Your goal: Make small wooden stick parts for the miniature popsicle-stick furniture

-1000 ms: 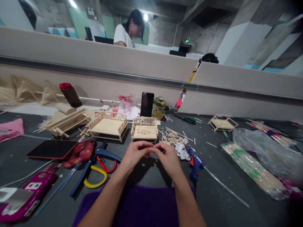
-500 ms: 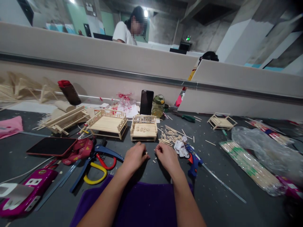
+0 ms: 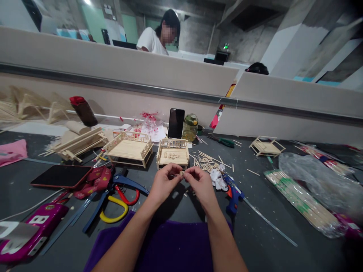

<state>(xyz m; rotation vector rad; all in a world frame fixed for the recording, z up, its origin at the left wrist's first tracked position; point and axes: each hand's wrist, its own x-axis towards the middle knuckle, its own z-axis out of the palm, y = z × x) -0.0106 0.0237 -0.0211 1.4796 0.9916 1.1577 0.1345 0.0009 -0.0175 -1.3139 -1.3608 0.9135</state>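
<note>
At the left edge of the frame, a pink cloth [image 3: 13, 152]; lower left, a shiny magenta device [image 3: 35, 231]. Above it, a dark phone [image 3: 61, 176] lying flat, a red patterned ribbon [image 3: 95, 182] by its right end. Farther up, a loose bundle of thin sticks [image 3: 81, 143] and a brown bottle [image 3: 84, 113] with a red cap. Left of centre, a blue-handled tool [image 3: 131, 184], with 1 red loop [image 3: 129, 200] and 1 yellow loop [image 3: 114, 220] just beside; behind, a miniature wooden bed [image 3: 129, 148] with railed sides.

Mid-frame, pinches a tiny wooden piece [image 3: 181, 173] at the fingertips of the left hand [image 3: 163, 186], in front of a miniature wooden bench [image 3: 166, 162] (small pale bits [image 3: 171, 155] scattered on its seat). Behind the bench, an upright phone [image 3: 176, 123] and a green-lidded jar [image 3: 190, 129]. Holds the right hand [image 3: 202, 186] opposite, thumb and finger drawn together at the same piece; cannot tell a grip there from a mere touch.

Right of centre, a pile of short cut sticks [image 3: 208, 164], crumpled white paper [image 3: 217, 180], then a blue glue gun [image 3: 234, 199] with a long clear rod [image 3: 269, 222] behind. Middle right, a small wooden frame [image 3: 266, 148]; near the right edge, a wrapped pack of sticks [image 3: 300, 200] beside a clear plastic bag [image 3: 314, 179].
</note>
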